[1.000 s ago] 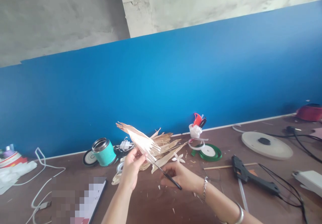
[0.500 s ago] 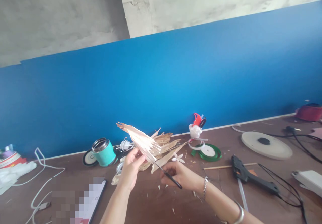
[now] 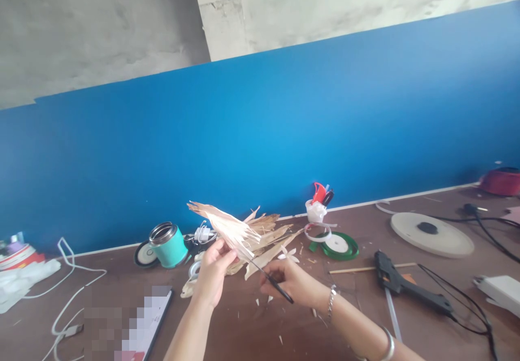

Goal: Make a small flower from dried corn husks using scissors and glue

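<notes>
My left hand (image 3: 212, 277) pinches a pale dried husk (image 3: 227, 225) and holds it up above the brown table (image 3: 252, 339); its free end is cut into thin strips. My right hand (image 3: 294, 284) is closed around small black scissors (image 3: 271, 281), whose blades point up-left into the husk's fringed edge. A pile of more dried husks (image 3: 266, 236) lies on the table just behind both hands. Small husk scraps are scattered on the table under my hands.
A teal tin (image 3: 167, 244) stands at the left, with white cables (image 3: 71, 290) beyond it. Green ribbon rolls (image 3: 339, 245), a white cup with pens (image 3: 317, 205), a black glue gun (image 3: 400, 284), a round white disc (image 3: 433, 234) and a white box (image 3: 499, 291) lie to the right.
Almost nothing has moved. The scissors and my right hand have shifted slightly up toward the husk, and the husk has dipped a little.
</notes>
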Motion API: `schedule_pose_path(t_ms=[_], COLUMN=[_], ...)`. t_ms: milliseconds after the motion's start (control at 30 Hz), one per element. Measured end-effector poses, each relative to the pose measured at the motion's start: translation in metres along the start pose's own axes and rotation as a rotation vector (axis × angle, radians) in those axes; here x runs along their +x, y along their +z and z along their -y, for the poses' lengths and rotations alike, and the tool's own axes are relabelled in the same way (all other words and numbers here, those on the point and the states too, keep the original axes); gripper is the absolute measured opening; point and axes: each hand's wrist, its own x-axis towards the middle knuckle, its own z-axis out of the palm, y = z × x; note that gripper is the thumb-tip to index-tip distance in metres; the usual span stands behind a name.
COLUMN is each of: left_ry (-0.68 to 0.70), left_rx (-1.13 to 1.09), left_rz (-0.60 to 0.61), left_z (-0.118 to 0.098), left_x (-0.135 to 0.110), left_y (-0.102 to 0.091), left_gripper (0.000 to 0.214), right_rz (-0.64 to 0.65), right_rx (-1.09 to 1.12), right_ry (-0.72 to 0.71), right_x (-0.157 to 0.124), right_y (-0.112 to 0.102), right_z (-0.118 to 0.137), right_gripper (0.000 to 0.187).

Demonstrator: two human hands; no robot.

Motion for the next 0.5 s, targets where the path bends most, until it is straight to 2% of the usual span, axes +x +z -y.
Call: schedule_pose_path(t_ms=[167,500], left_ry=[-0.021,-0.019], left_rx=[0.012,-0.014], left_rz=[0.002,-0.016], left_z=[0.0022,0.0032], left_x=[-0.0005,-0.0008], left_y=[0.0010,0.0028], left_gripper=[0.034,0.032], right_rz=[-0.013,-0.041], right_rx=[-0.005,-0.013], right_ry=[-0.013,-0.018], right_x=[0.0000,0.0014], right_y=[0.0016,0.0028], right_z=[0.0005,-0.0033], right_gripper=[0.020,0.014])
